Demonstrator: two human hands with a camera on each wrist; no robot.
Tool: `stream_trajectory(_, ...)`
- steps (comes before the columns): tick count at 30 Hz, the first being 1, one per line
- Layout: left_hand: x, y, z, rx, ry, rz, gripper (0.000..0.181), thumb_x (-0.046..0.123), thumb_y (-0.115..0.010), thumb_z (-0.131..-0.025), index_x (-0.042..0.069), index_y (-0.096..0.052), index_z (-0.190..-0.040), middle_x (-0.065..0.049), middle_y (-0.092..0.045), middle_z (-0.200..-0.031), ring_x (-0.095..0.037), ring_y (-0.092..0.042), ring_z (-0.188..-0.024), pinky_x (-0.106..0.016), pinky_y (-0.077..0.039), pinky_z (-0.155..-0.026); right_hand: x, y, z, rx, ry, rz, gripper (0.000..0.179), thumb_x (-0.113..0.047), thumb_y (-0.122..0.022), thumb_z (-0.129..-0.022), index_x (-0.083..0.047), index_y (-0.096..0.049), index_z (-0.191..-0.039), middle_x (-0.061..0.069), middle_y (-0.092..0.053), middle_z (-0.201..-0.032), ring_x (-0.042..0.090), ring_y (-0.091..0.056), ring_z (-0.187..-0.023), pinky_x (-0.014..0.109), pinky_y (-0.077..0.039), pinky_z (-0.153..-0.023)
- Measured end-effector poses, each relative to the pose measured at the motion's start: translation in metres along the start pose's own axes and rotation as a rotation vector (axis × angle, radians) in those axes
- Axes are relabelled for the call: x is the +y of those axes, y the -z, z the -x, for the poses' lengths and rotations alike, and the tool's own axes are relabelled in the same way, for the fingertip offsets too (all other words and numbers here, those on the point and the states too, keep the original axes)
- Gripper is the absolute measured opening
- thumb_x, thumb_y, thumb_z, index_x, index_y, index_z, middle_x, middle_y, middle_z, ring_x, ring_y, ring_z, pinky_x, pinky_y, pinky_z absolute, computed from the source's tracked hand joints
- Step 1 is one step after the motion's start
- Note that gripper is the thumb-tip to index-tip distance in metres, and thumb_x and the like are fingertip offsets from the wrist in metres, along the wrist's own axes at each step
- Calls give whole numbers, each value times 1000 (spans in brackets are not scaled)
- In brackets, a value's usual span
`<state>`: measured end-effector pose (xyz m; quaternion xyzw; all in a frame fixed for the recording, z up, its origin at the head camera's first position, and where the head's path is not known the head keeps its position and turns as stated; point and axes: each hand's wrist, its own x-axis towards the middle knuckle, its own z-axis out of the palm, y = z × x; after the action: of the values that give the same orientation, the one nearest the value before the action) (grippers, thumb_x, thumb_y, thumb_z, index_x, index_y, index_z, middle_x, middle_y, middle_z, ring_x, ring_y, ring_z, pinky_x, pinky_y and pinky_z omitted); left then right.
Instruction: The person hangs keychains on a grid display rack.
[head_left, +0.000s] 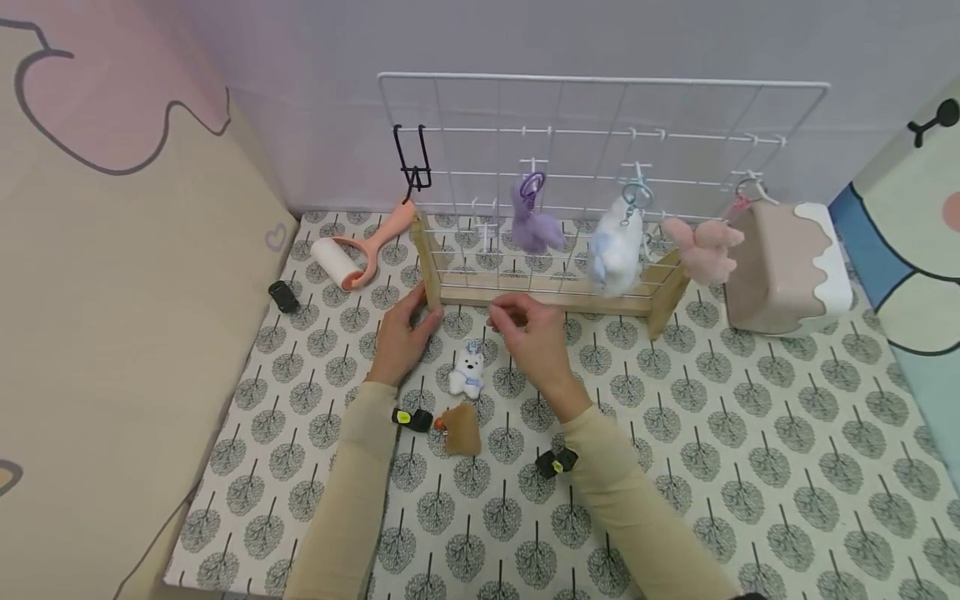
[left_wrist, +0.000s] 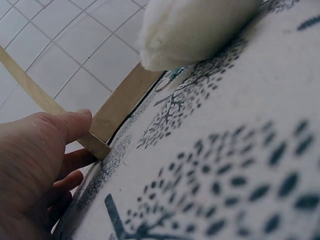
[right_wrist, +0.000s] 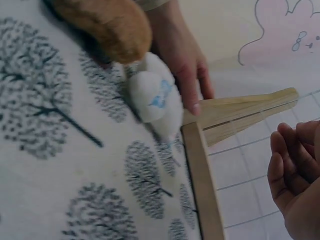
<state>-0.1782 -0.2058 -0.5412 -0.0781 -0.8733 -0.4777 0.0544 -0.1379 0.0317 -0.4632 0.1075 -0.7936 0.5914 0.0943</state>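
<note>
My left hand (head_left: 403,337) grips the left wooden foot (head_left: 427,262) of a white wire grid rack (head_left: 600,79). In the left wrist view, the thumb lies over the foot's end with fingers on its far side. Close to the rack's front crossbar (head_left: 555,300) is my right hand (head_left: 536,333), its fingers loosely curled, thumb near the fingertips and nothing visible between them. On the cloth between the hands lies a small white plush bear keychain (head_left: 467,373) with a blue bow. A brown plush piece (head_left: 462,430) with an orange bead sits nearer me.
Purple (head_left: 536,221), white (head_left: 617,250) and pink plush keychains (head_left: 705,248) hang from white hooks on the grid. A black hook (head_left: 412,162) is at its upper left. A peach lint roller (head_left: 360,250) lies left, a brown-and-white box (head_left: 783,267) right.
</note>
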Motion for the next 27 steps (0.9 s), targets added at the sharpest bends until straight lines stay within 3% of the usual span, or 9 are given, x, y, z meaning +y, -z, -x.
stream_trajectory(3, -2, -1, 0, 2, -2, 2, 63, 26, -69, -104, 20, -44, -162, -8, -60, -153, -26, -51, -146, -44, -32, -126, 20, -9, 4, -76, -40, 62, 12, -9, -73, -98, 0, -77, -105, 9, -78, -89, 22, -70, -76, 25, -58, -71)
stream_trajectory(6, -3, -1, 0, 4, -8, 8, 63, 26, -68, -105, 20, -44, -162, -9, -60, -152, -26, -51, -145, -43, -32, -126, 39, -16, 9, -166, -102, 145, 16, -16, -72, -100, -4, -77, -110, 8, -77, -95, 22, -70, -84, 34, -59, -80)
stream_trajectory(10, -5, -2, -1, 5, -21, 18, 63, 26, -69, -104, 21, -44, -162, -8, -60, -153, -25, -52, -145, -42, -33, -126, 58, -25, 11, -247, -125, 249, 24, -21, -72, -100, -5, -76, -117, 8, -76, -102, 24, -69, -94, 43, -57, -91)
stream_trajectory(17, -9, -1, -1, 6, -26, 37, 63, 27, -69, -105, 24, -44, -162, -5, -59, -154, -22, -51, -146, -41, -33, -126, 65, -34, 10, -232, -35, 354, 24, -22, -74, -98, -6, -78, -115, 9, -76, -101, 28, -68, -96, 48, -52, -95)
stream_trajectory(27, -8, -1, -1, 7, -18, 33, 63, 28, -69, -104, 24, -45, -162, -5, -59, -154, -23, -51, -146, -40, -33, -126, 62, -39, 10, -229, -30, 458, 26, -27, -77, -96, -10, -80, -114, 8, -73, -101, 31, -65, -97, 54, -48, -97)
